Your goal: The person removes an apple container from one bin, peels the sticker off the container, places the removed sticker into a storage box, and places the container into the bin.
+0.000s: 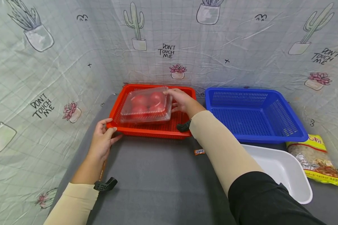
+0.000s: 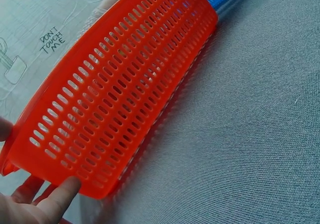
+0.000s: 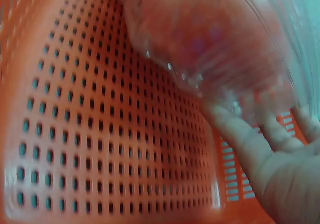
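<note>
Your left hand point(image 1: 102, 140) grips the near left corner of the red basket point(image 1: 155, 129), thumb on the rim and fingers curled under the wall, near the left edge of the desk point(image 1: 157, 181). If that grip loosens, the basket can skid on the grey cloth.

Your right hand point(image 1: 181, 101) is clamped on the right edge of the clear box of tomatoes point(image 1: 146, 105), which hangs tilted over the basket, not resting on its floor. Held by one edge only, the thin plastic may flex, the lid may pop, or the box may slip and drop the tomatoes.

Right of it, the blue basket point(image 1: 295, 131) stands near; a wide swing of your forearm could knock it.
</note>
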